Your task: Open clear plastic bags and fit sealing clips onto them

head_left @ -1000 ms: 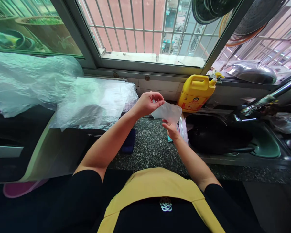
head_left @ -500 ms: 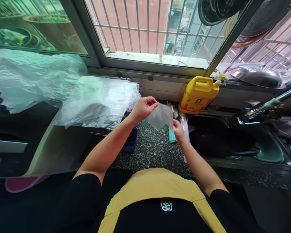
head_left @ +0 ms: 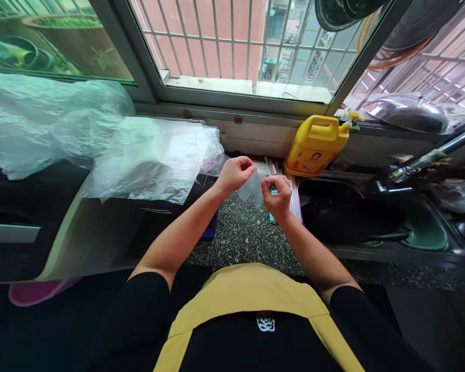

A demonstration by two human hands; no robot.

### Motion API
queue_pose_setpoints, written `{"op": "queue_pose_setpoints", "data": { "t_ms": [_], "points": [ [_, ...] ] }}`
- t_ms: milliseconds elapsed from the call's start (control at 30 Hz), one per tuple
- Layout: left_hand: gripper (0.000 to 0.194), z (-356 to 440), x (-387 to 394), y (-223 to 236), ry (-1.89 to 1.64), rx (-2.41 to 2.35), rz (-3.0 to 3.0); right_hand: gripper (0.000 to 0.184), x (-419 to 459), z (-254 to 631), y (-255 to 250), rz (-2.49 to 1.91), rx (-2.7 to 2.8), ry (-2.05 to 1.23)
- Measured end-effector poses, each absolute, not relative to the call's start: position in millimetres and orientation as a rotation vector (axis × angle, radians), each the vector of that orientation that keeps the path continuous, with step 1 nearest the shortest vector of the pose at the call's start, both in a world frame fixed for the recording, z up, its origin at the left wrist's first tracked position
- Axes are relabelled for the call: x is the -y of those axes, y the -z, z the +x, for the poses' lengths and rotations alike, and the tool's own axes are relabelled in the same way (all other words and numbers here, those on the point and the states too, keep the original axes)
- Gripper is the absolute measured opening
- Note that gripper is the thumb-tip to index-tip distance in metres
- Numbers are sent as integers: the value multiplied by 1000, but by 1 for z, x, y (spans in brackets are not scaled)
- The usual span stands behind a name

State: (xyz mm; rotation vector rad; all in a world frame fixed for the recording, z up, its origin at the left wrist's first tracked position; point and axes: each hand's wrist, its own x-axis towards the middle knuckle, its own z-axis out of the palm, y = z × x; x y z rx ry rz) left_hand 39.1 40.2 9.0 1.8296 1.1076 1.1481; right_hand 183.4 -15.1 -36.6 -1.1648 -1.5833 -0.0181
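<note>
One small translucent plastic bag (head_left: 248,190), raised between two bare hands above the back half of the speckled stone counter (head_left: 240,245), left of the sink (head_left: 295,200). Left hand (head_left: 235,173): thumb and fingertips pinched together on the bag's upper left part. Right hand (head_left: 277,196): thumb and forefinger meeting, apparently clamped on its right edge, other fingers curled. Handling, as judged: very light, limp, slippery; thin layers apt to cling, easily creased or torn; best gripped near a corner or along the rim. Adjacent: teal strips (head_left: 272,219), partly covered by the right hand; one yellow jug (head_left: 313,147), at the counter's back edge; larger plastic bags (head_left: 155,155), heaped left; one dark blue item (head_left: 210,228), part hidden by the left forearm, unidentified.
</note>
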Motion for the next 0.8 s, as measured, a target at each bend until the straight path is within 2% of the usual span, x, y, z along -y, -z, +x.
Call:
{"op": "queue_pose_setpoints", "data": {
  "t_ms": [67, 200, 333, 400, 467, 600, 800],
  "points": [
    [10, 30, -40, 9, -1153, -1123, 1780, 18, 10, 188, 39, -1165, 1604, 35],
    [23, 2, -18, 71, -1195, -1309, 1648, 16, 7, 200, 43, -1190, 1662, 60],
    [26, -18, 23, 137, -748, -1784, 1682, 15, 10, 206, 46, -1162, 1737, 87],
    [30, -22, 37, 158, -515, -1897, 1697, 15, 11, 207, 46, -1160, 1768, 94],
    [33, -23, 42, 169, -462, -1907, 1709, 14, 12, 208, 44, -1165, 1789, 99],
    [40, -19, 29, 167, -786, -1688, 1661, 15, 13, 211, 38, -1144, 1802, 102],
    [59, 4, -14, 131, -1326, -1140, 1346, 16, 15, 217, 32, -1118, 1780, 139]
  ]
}}
